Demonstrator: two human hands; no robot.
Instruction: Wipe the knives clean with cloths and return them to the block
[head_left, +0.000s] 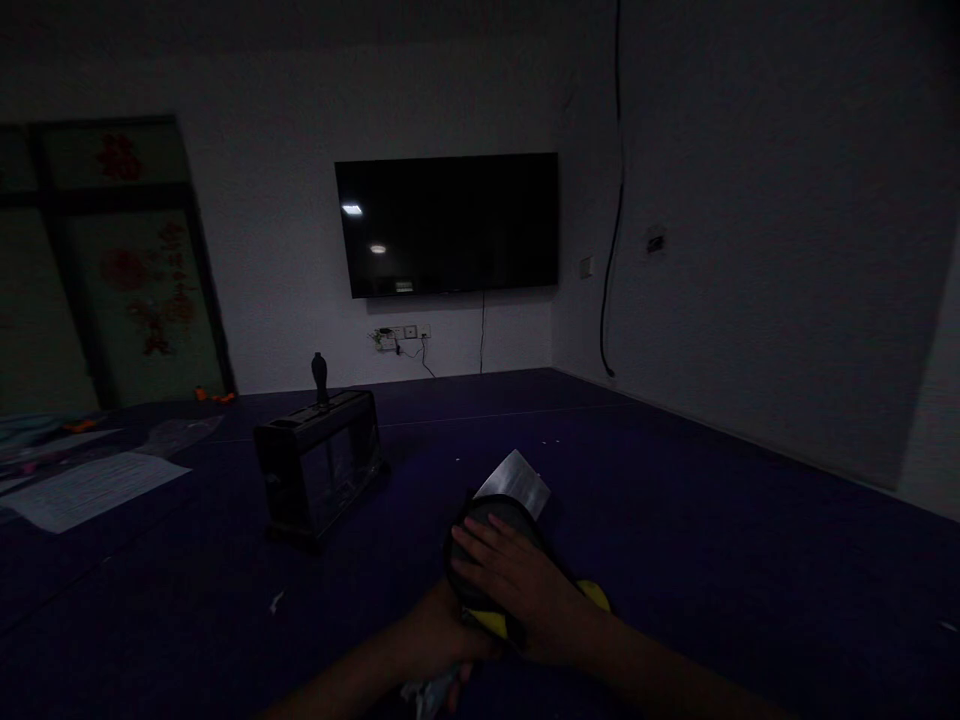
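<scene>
My right hand (517,575) lies over a dark rounded thing with yellow edges (491,624), its fingers curved across the top and its thumb hidden. What kind of thing it is cannot be made out in the dim light. From its far end sticks out a flat, shiny, silver square-ended metal plate (517,482), tilted up to the right. My left hand (442,630) is below and partly behind it, closed, with fingers curled around a pale, crumpled-looking thing (429,692). My right hand covers part of my left.
On the dark blue floor (675,520) at left stands a black case with clear sides (337,460), a dark handle on top. Papers (97,488) lie farther left. A television (450,225) hangs on the wall; a black cable (616,240) dangles at right.
</scene>
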